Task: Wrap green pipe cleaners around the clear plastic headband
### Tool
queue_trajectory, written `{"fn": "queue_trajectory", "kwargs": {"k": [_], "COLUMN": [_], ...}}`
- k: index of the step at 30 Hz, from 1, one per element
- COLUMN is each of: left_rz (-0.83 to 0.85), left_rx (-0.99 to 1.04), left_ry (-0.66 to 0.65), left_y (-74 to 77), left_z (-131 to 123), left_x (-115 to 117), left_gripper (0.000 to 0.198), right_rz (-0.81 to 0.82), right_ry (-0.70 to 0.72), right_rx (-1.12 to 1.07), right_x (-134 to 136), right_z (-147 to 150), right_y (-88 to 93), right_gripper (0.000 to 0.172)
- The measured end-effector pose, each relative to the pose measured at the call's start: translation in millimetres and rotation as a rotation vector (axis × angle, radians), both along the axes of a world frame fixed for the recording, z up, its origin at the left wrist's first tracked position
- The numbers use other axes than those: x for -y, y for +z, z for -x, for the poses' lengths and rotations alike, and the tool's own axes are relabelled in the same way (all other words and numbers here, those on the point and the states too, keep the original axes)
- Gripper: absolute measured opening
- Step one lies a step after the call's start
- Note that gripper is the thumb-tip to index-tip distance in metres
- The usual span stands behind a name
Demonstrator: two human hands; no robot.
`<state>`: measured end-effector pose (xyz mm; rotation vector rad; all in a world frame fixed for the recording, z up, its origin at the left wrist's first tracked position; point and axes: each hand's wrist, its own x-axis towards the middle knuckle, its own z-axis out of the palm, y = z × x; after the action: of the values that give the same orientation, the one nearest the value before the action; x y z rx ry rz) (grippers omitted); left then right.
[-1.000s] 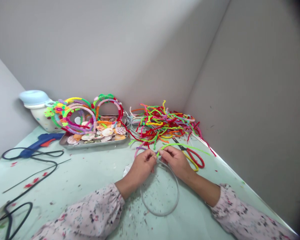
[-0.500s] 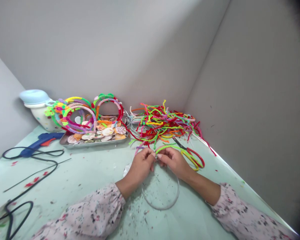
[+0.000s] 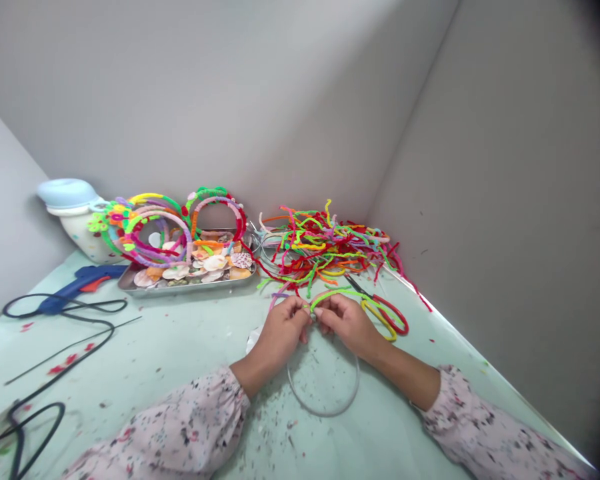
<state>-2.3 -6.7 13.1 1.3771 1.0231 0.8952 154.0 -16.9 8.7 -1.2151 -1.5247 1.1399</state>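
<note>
A thin grey wire hoop (image 3: 324, 415) hangs below my two hands, its lower arc near the table. My left hand (image 3: 284, 327) is closed in a pinch on the top of the hoop. Close beside it, my right hand (image 3: 347, 321) pinches a bright green pipe cleaner (image 3: 330, 291) against the same spot, and its free end arcs right over the knuckles. The fingers partly hide the joint between hoop and pipe cleaner. Scissors (image 3: 387, 317) with red and yellow handles lie just right of my right hand. A white piece (image 3: 253, 339) sits partly hidden by my left wrist.
A heap of coloured pipe cleaners (image 3: 325, 247) lies at the back. Left of it, a metal tray (image 3: 195, 288) holds shells, with wrapped hoops (image 3: 187, 233) on top. A blue glue gun (image 3: 55, 303), its black cord (image 3: 87, 350) and a white container (image 3: 77, 223) stand farther left.
The hoop's lower arc has shifted slightly right and up. Both hands keep their pinch in nearly the same place.
</note>
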Motion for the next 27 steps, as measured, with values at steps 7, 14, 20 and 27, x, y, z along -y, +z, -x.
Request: {"fn": "queue_trajectory", "kwargs": {"k": [7,14,20,27], "left_rz": [-0.006,-0.012,-0.016,-0.021], "left_rx": [-0.02,-0.031,-0.027,-0.008], "left_ry": [0.013,-0.005,-0.001,0.044], "left_y": [-2.1,-1.7,-4.2,-2.3], "left_z": [-0.4,0.0,-0.4,-0.7], "left_x": [0.4,-0.5,-0.5,1.0], "left_gripper": [0.014,0.016,0.017,0.023], "right_rz": [-0.017,-0.034,-0.039,-0.012], "right_ry": [0.019,0.012,0.038,0.036], "right_rx": [0.024,0.068,0.054,0.05], "right_x": [-0.8,-0.5,0.6,0.2], "right_z": [1.0,1.1,1.8,0.8], "right_y": [-0.8,-2.3,0.2,1.2], "right_gripper": [0.011,0.008,0.006,0.006]}}
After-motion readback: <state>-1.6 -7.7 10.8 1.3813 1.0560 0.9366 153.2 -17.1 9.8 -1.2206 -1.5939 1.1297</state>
